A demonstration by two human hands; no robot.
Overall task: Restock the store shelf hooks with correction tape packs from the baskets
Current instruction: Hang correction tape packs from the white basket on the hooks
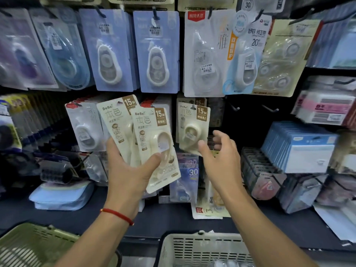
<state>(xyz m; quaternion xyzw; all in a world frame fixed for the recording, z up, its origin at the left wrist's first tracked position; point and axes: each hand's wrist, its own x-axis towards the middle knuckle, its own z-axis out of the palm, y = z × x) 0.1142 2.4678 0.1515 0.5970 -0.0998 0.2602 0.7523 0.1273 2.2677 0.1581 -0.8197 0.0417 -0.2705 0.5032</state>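
Note:
My left hand [129,170] grips a fanned stack of cream 15M correction tape packs [148,135], thumb across the front one, in front of the lower hook row. My right hand [221,157] hovers open just below and right of a matching cream pack [192,128] that hangs on a hook, fingers spread and holding nothing. Two bare hooks [236,107] stick out to the right of that pack. A white basket [202,249] sits at the bottom centre and a green basket [28,245] at the bottom left.
Blue and white correction tape packs [158,51] fill the upper hook row. A grey-white pack [84,126] hangs left of my left hand. Blue boxes [300,147] and wire racks stand at the right. Loose packs lie on the dark shelf [173,218].

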